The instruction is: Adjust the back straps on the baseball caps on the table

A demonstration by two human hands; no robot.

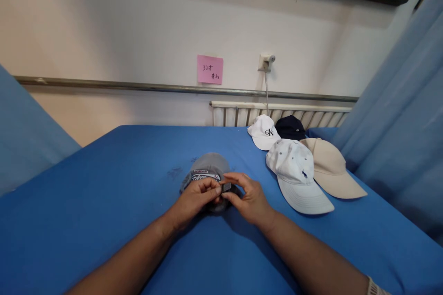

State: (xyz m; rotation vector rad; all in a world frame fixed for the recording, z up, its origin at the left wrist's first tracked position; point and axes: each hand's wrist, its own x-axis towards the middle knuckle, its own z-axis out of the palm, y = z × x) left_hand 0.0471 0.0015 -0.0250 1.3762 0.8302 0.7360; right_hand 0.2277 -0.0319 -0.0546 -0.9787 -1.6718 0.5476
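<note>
A grey baseball cap (211, 161) with white lettering and a small red patch on its front lies on the blue-covered bed, partly hidden by my hands. Just in front of it, a small dark grey rectangular piece (226, 187) is pinched between my hands. It could be the cap's strap or buckle, but I cannot tell whether it is joined to the cap. My left hand (198, 195) closes thumb against curled fingers at its left side. From the right, my right hand (252, 199) grips it between thumb and index finger.
To the right lie a white cap (263, 132), a navy cap (290, 127), a pale grey-white cap (294, 173) and a beige cap (332, 166). Behind the blue bed cover (104, 184) are a radiator (238, 115) and a metal rail (138, 85). Blue curtains (398, 124) hang at both sides.
</note>
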